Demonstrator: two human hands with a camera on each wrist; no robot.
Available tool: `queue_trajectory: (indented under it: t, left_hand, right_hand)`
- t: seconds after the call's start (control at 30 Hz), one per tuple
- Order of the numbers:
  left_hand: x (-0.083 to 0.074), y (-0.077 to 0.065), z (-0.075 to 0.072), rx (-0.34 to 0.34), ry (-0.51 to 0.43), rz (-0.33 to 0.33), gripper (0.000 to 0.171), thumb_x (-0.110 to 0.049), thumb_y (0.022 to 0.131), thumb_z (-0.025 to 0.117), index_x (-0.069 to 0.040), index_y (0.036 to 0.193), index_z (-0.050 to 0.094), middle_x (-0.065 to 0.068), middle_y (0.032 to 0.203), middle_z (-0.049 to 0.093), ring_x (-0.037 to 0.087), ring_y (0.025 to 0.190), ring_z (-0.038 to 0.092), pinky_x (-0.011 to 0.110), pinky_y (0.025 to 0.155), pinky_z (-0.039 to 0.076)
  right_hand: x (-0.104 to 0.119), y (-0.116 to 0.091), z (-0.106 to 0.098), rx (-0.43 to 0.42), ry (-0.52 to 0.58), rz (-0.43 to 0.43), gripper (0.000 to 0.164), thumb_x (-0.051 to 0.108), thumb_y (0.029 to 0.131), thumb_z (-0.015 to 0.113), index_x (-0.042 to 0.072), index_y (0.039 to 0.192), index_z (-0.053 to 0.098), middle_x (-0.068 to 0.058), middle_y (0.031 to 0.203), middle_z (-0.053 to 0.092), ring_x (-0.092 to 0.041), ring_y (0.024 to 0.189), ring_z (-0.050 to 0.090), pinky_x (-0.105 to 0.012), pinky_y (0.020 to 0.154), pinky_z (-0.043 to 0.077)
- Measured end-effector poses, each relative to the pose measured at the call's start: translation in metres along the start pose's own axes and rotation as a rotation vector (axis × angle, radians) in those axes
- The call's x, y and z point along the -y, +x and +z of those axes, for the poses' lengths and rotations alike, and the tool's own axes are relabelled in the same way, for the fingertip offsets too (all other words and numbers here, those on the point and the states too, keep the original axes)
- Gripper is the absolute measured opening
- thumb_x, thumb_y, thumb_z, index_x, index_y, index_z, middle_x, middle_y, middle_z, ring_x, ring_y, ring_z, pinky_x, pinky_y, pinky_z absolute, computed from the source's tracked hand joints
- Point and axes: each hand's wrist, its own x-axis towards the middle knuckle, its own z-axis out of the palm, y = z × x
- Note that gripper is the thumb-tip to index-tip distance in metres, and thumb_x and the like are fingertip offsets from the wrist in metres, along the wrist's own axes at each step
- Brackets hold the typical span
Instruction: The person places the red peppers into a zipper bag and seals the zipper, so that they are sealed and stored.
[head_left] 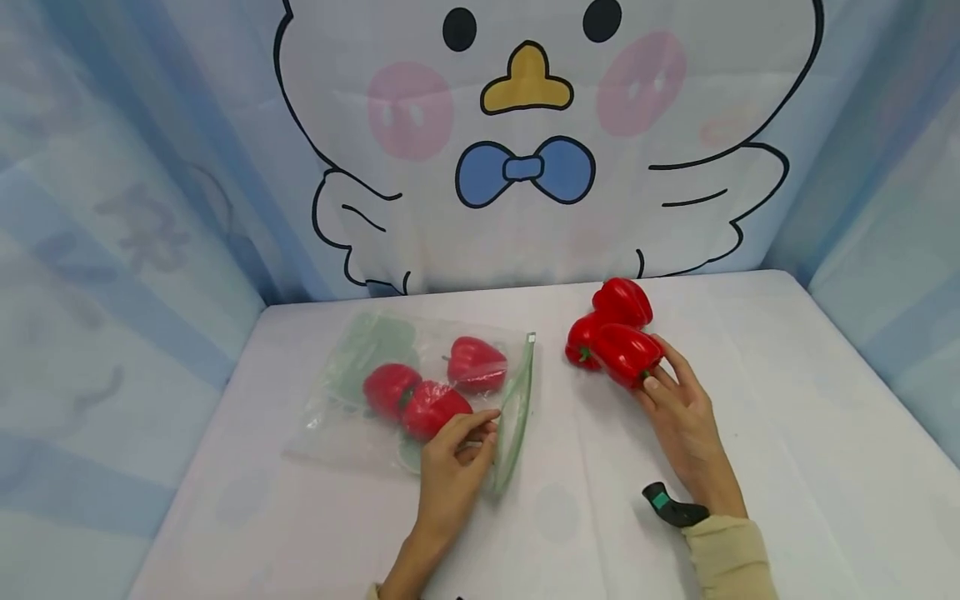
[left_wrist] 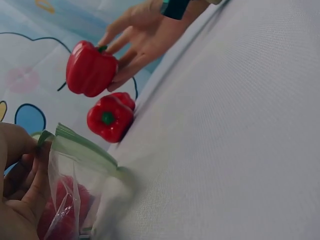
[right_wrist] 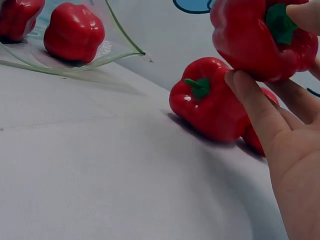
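Observation:
A clear zip bag [head_left: 315, 433] with a green-edged mouth lies on its side, several red bell peppers [head_left: 478, 365] inside it. At its mouth, my left hand [head_left: 453, 471] pinches the upper edge between thumb and finger, lifting it so the opening gapes; the left wrist view shows this pinch on the green zip strip [left_wrist: 85, 145]. My right hand [head_left: 686, 417] holds a red bell pepper [head_left: 626, 354] with a green stem, raised off the table in the right wrist view. Behind it, two more bell peppers [right_wrist: 212, 100] rest on the table, touching each other.
The white-covered table [head_left: 600, 533] ends at a hanging curtain [head_left: 525, 242] with a cartoon figure at the back. More blue-and-white curtain [head_left: 112, 292] hangs on both sides. A black strap [head_left: 675, 508] sticks out at the right wrist.

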Motion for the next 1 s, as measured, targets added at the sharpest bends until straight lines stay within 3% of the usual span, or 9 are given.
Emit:
queue_trajectory:
  t: [0.27, 0.53, 0.8, 1.0]
  left_hand:
    - [0.000, 0.000, -0.002, -0.016, -0.083, -0.019, 0.031, 0.002, 0.092, 0.075, -0.012, 0.119, 0.077, 0.008, 0.104, 0.074, 0.004, 0.092, 0.069, 0.022, 0.079, 0.063]
    - [0.000, 0.000, -0.004, -0.015, -0.100, -0.008, 0.029, 0.000, 0.093, 0.074, -0.012, 0.120, 0.076, 0.009, 0.107, 0.074, 0.003, 0.094, 0.068, 0.022, 0.080, 0.063]
    - [0.000, 0.001, -0.004, -0.006, -0.118, -0.016, 0.029, 0.000, 0.093, 0.074, -0.012, 0.120, 0.076, 0.009, 0.107, 0.074, 0.007, 0.095, 0.069, 0.021, 0.081, 0.063]
    - [-0.001, 0.001, -0.004, 0.002, -0.119, -0.035, 0.029, 0.000, 0.094, 0.074, -0.012, 0.119, 0.076, 0.008, 0.108, 0.074, 0.008, 0.097, 0.069, 0.022, 0.082, 0.063]
  right_hand:
    - [-0.007, 0.000, 0.009, 0.143, -0.108, 0.074, 0.065, 0.010, 0.107, 0.051, 0.020, 0.166, 0.025, 0.001, 0.159, 0.042, -0.009, 0.139, 0.051, -0.021, 0.108, 0.052]
    - [-0.015, 0.002, 0.018, 0.272, -0.225, 0.127, 0.063, 0.012, 0.105, 0.055, 0.020, 0.163, 0.033, 0.000, 0.154, 0.049, -0.012, 0.137, 0.052, -0.025, 0.107, 0.054]
    - [-0.022, 0.005, 0.034, 0.304, -0.320, 0.165, 0.063, 0.015, 0.104, 0.060, 0.022, 0.161, 0.036, -0.011, 0.162, 0.040, -0.010, 0.138, 0.052, -0.026, 0.105, 0.055]
    - [-0.028, 0.005, 0.046, 0.332, -0.332, 0.140, 0.063, 0.012, 0.103, 0.062, 0.017, 0.161, 0.038, -0.020, 0.160, 0.044, -0.008, 0.130, 0.061, -0.024, 0.103, 0.055]
